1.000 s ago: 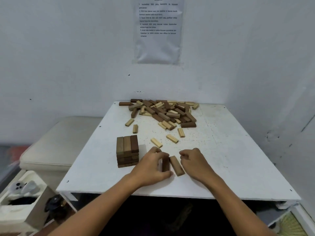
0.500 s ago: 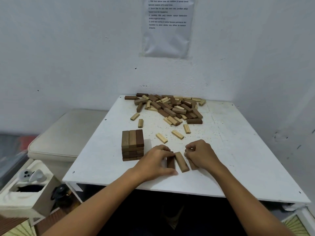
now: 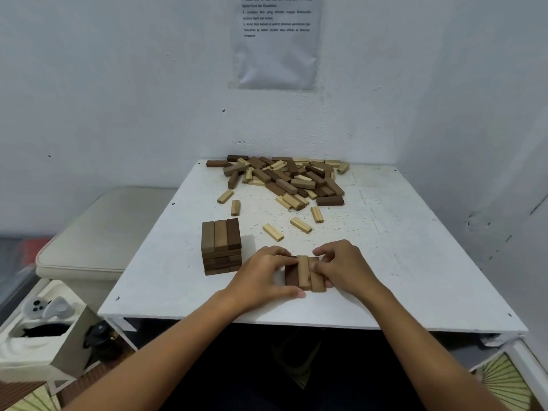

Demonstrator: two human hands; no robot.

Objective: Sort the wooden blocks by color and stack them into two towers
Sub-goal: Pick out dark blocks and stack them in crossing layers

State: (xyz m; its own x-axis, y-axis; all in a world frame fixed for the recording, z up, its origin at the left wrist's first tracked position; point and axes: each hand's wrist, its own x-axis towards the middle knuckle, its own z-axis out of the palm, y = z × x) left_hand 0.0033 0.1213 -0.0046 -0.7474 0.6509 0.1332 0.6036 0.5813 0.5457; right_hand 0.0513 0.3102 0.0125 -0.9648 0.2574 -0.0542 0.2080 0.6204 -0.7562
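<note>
On the white bench (image 3: pixel 415 262), three brown wooden blocks (image 3: pixel 304 272) lie flat side by side, long edges touching, just to the right of the dark tower (image 3: pixel 221 247). The left hand (image 3: pixel 261 277) presses against the left side of this row, fingers curled over the far end of the leftmost, darkest block and thumb stretched along the bench at the near end. The right hand (image 3: pixel 344 268) closes on the row from the other side, fingers bent over the top of the rightmost block. Both hands are thus clamped on the same three blocks, squeezing them together.

The dark tower stands near the bench's left edge, several layers high; its top layer is three brown blocks running away from the viewer, and the layer beneath appears to run crosswise.

Beyond the dark tower, against the wall, lies the loose pile (image 3: pixel 290 179) of mixed dark and pale blocks. Between the pile and the dark tower, single pale blocks lie scattered, among them one (image 3: pixel 272 232) just beyond the left hand and another (image 3: pixel 301 225) a little to its right.

A printed sheet (image 3: pixel 275 43) hangs on the wall above the pile. To the left of the dark tower, off the bench, sits a cream cushion (image 3: pixel 98 229), and nearer the viewer an open box (image 3: pixel 44 342) with a white controller (image 3: pixel 44 307) resting on it.
</note>
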